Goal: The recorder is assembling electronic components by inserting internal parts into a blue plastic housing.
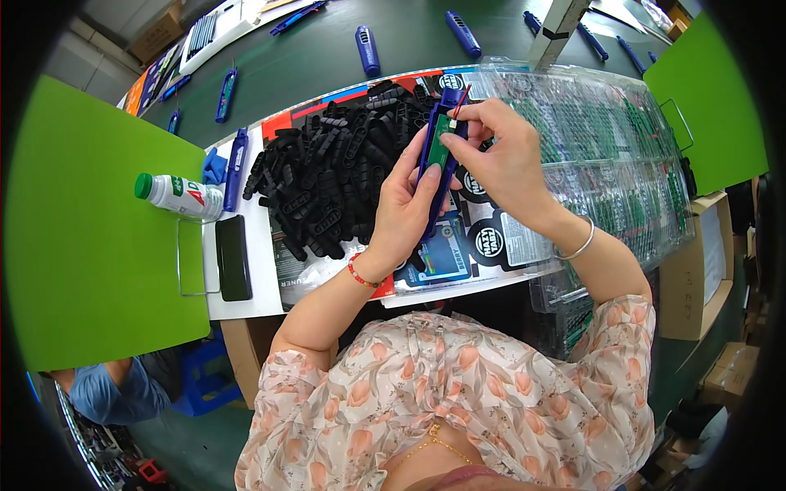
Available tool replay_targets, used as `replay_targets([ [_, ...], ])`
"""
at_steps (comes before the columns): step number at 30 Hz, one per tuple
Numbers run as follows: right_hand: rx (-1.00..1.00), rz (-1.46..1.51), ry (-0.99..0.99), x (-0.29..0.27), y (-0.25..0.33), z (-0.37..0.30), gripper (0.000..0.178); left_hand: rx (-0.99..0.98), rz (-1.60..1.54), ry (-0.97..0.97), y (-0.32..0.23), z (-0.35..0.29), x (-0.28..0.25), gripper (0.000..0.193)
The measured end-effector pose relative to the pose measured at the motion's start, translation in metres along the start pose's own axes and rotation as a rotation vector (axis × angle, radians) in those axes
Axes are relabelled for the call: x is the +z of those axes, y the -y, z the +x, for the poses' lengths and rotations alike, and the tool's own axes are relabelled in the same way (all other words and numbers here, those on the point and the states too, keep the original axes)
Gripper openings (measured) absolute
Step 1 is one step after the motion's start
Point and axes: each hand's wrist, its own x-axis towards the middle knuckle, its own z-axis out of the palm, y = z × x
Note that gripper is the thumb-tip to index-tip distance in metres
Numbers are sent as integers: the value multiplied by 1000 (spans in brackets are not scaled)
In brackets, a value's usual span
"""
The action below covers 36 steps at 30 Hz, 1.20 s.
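My left hand [402,211] is wrapped round a long blue plastic housing [433,219], held tilted above the table with its open side up. Inside the housing lies a narrow green circuit board [439,149]. At its upper end is a small white wire connector [453,123], from which thin red and dark wires [464,98] rise. My right hand [509,159] pinches at this connector, the thumb on the board and the forefinger beside the wires. Its other fingers are curled behind. A heap of black ribbed plastic pieces [332,168] lies just left of my hands.
Clear plastic trays of green boards [606,155] stand on the right. Blue housings [368,51] lie along the green worktable's [409,29] far side. A white bottle [182,195] and dark phone [233,258] lie left. Green panels [98,229] flank the place; a cardboard box [694,278] stands right.
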Motion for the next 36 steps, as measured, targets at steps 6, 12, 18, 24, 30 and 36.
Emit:
replay_targets([
  [6, 144, 165, 5, 8, 9, 2, 67, -19, -38, -29, -6, 2, -3, 53],
  [12, 208, 233, 12, 13, 0, 13, 67, -68, -5, -3, -24, 14, -20, 55],
  [18, 194, 14, 128, -20, -50, 32, 18, 49, 341, -272, -72, 111, -109, 55],
  [24, -12, -343, 439, -19, -101, 5, 14, -55, 587, -626, -56, 244, -256, 51],
  [30, 55, -591, 530, 5, -78, -4, 27, -20, 1002, -814, -1, 313, -354, 41],
  [36, 61, -743, 664, -2, -72, -2, 24, -210, 1582, -862, -11, 305, -308, 36],
])
